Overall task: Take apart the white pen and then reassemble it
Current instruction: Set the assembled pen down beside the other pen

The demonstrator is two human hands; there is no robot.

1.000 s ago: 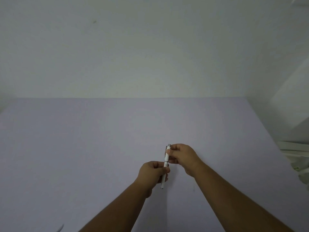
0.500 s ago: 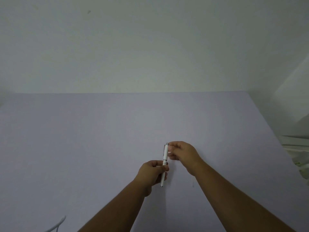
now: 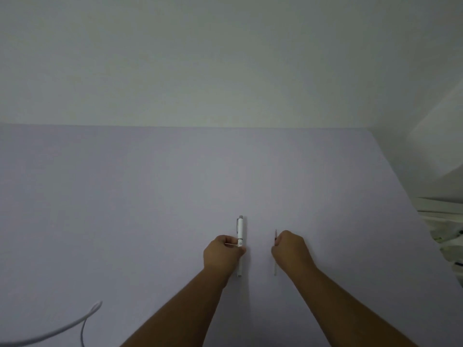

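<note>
The white pen (image 3: 240, 229) stands nearly upright over the lavender table (image 3: 150, 196), grey button at its top and a clip on its side. My left hand (image 3: 221, 255) is closed around its middle, and the lower end sticks out below the fist. My right hand (image 3: 290, 252) is a short way to the right, apart from the pen. It is closed on a thin refill (image 3: 275, 270), whose ends show above and below the fingers. The rest of the refill is hidden in the fist.
A white cable (image 3: 62, 329) curls across the table's near left corner. The table's right edge (image 3: 411, 196) runs diagonally, with pale clutter (image 3: 446, 231) beyond it. A plain wall stands behind the table.
The hands, which were together on the pen, have moved apart. My right hand has shifted right and now holds a thin refill. The pen stays in my left hand.
</note>
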